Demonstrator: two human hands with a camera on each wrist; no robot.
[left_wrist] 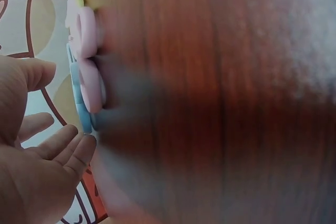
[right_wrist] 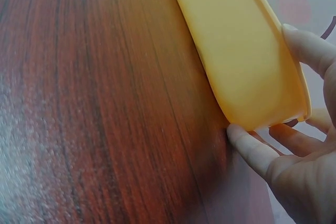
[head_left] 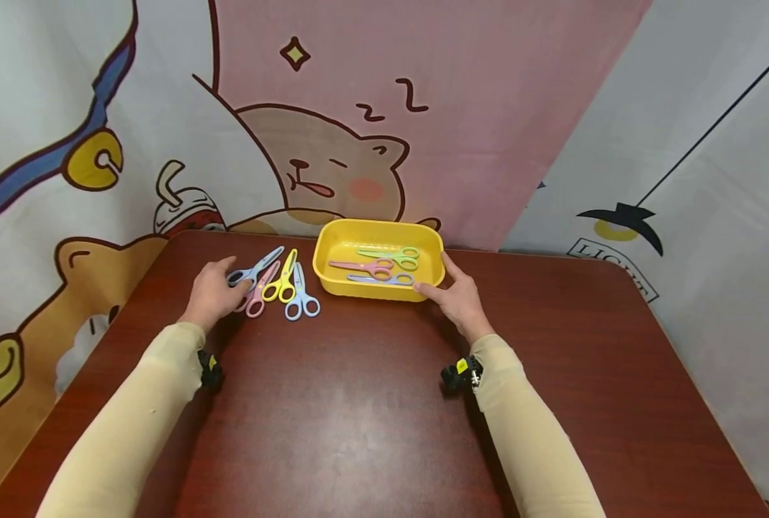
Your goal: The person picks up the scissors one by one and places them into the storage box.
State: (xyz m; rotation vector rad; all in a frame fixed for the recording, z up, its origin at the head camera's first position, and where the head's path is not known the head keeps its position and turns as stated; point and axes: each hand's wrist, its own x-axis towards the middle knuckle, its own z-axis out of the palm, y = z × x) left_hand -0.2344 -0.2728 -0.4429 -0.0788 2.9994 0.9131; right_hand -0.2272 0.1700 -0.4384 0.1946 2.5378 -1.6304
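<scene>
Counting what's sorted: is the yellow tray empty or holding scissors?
Holding scissors: the yellow tray contains three pairs, green, pink and purple.

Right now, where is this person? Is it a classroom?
Maybe a craft corner or a staged play area: cartoon bear curtains hang behind a brown wooden table with children's coloured scissors and a yellow tray.

Lighting is bright and even. A broad pale glare lies on the tabletop nearest the person. The head view bends straight lines at its edges. The left wrist view is heavily blurred; the right wrist view is sharp.
</scene>
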